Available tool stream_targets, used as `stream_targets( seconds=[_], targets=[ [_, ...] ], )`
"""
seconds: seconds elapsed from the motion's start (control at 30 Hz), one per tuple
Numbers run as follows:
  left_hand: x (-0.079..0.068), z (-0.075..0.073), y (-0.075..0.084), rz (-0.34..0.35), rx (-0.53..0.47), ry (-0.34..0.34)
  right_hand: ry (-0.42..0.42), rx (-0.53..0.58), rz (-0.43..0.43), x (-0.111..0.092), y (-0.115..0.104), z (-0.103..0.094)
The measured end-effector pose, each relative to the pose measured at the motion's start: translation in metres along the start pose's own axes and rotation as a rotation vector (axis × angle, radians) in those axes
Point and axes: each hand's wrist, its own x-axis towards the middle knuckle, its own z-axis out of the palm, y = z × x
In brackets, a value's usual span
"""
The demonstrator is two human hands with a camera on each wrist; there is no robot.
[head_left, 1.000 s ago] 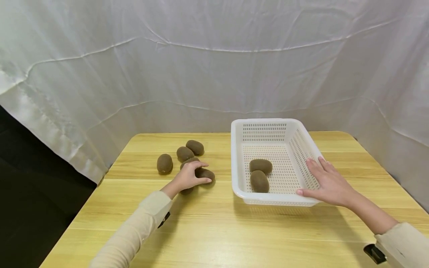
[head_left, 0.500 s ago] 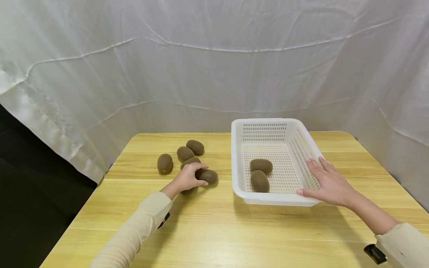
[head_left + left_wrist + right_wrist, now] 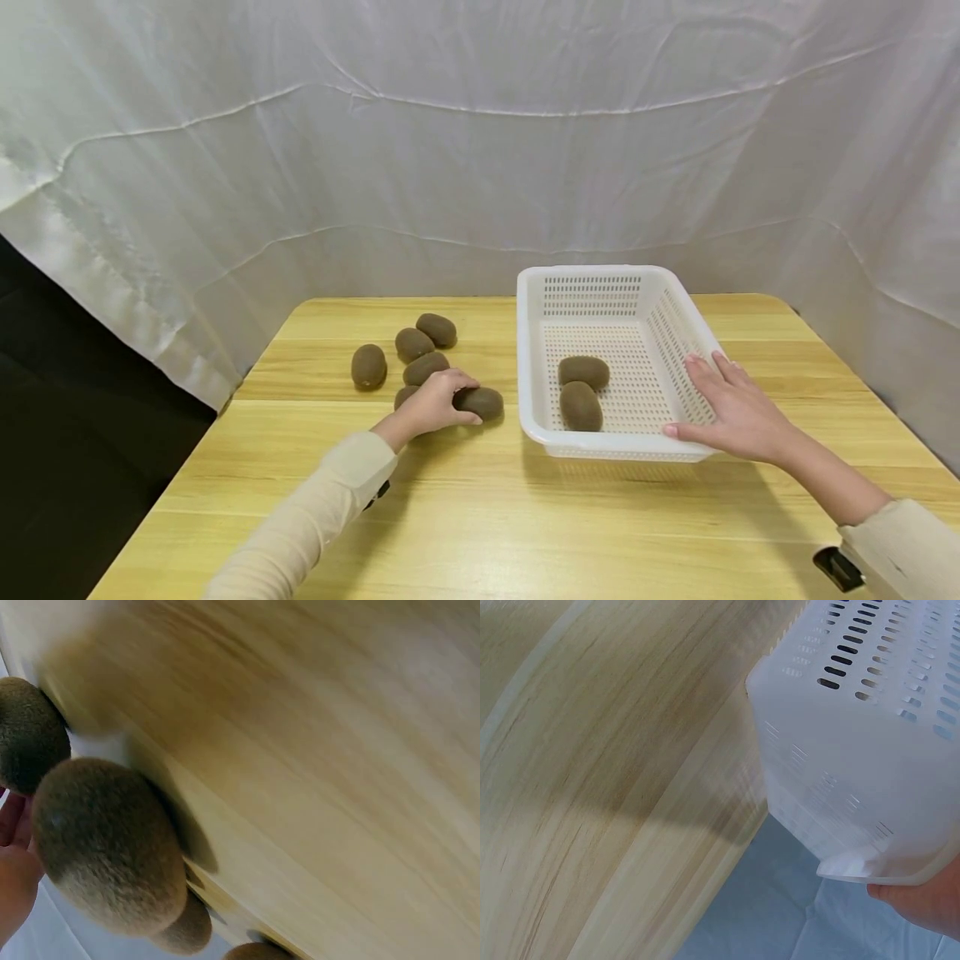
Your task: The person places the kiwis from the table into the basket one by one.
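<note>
My left hand pinches a brown fuzzy kiwi between thumb and fingers, low over the table. Part of that kiwi shows at the fingertips in the left wrist view, beside a nearer kiwi. Partly hidden behind the left hand lies another kiwi. On the right, my right hand rests across the near right corner of a white perforated plastic basket. Its spread fingers reach over the side rim, and the thumb touches the front rim. Two kiwis lie inside the basket.
Several more kiwis lie at the left of the wooden table, including one kiwi set apart. A pale curtain hangs behind the table, with a dark area at far left.
My left hand has drawn the kiwi to the right, away from the other kiwis and toward the basket. The right hand and basket have stayed in place.
</note>
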Motion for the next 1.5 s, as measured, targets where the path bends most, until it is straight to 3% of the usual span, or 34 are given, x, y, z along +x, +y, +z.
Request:
stream_targets(
  seconds=[0.3, 0.87, 1.5],
  targets=[
    [0.001, 0.009, 0.004, -0.024, -0.063, -0.033, 0.002, -0.007, -0.003, 0.000, 0.000, 0.001],
    [0.000, 0.008, 0.007, -0.013, -0.104, -0.049, 0.002, -0.003, 0.000, -0.001, -0.001, 0.000],
    [0.007, -0.021, 0.012, -0.032, -0.173, 0.078, 0.009, -0.013, -0.003, 0.000, 0.000, 0.001]
  ],
)
